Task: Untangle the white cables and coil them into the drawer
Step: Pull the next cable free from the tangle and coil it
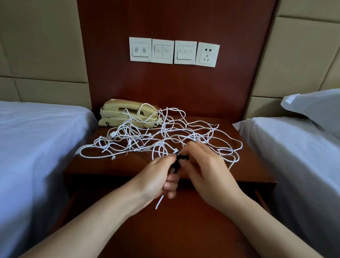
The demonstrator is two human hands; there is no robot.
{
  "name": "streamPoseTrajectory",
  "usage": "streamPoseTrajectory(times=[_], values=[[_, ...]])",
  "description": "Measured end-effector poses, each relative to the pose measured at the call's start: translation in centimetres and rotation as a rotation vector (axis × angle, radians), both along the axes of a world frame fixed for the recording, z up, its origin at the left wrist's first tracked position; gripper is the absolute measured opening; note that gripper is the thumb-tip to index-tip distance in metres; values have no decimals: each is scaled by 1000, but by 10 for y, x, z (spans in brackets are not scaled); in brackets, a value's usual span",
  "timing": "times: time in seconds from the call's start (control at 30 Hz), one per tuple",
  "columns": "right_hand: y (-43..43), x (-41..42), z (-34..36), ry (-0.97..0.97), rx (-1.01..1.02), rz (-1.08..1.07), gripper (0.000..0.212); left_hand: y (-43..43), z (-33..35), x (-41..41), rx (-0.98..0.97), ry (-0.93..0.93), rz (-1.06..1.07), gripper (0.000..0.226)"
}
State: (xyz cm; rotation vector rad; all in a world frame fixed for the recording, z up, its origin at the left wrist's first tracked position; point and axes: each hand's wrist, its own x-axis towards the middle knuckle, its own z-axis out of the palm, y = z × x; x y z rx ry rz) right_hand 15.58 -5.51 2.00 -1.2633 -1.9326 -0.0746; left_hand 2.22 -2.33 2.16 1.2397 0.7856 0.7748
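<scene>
Telephone (pixel 129 114) and cables (pixel 164 136) crowding nightstand (pixel 254 167)

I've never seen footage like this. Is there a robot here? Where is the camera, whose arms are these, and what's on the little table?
No robot: these are a person's bare arms, filmed by one camera worn on their head, looking down. A nightstand stands between two beds. On it lie tangled white cables, partly over a phone. The left hand grips a cable end that hangs below it; the right hand pinches a small black piece I cannot identify. Under the arms is the open drawer.
</scene>
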Motion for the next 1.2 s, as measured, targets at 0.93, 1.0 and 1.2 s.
streamPoseTrajectory(times=[0.93, 1.0, 1.2], values=[[13, -2, -1, 227, 18, 67, 11, -3, 9, -10, -95, -129, -49, 27], [11, -1, -1, 247, -5, 90, 15, -5, 9, -11, -29, -84, -49, 28], [8, 2, 1, 280, -52, 131, 13, -7, 10, -12, 83, 21, -52, 25]])
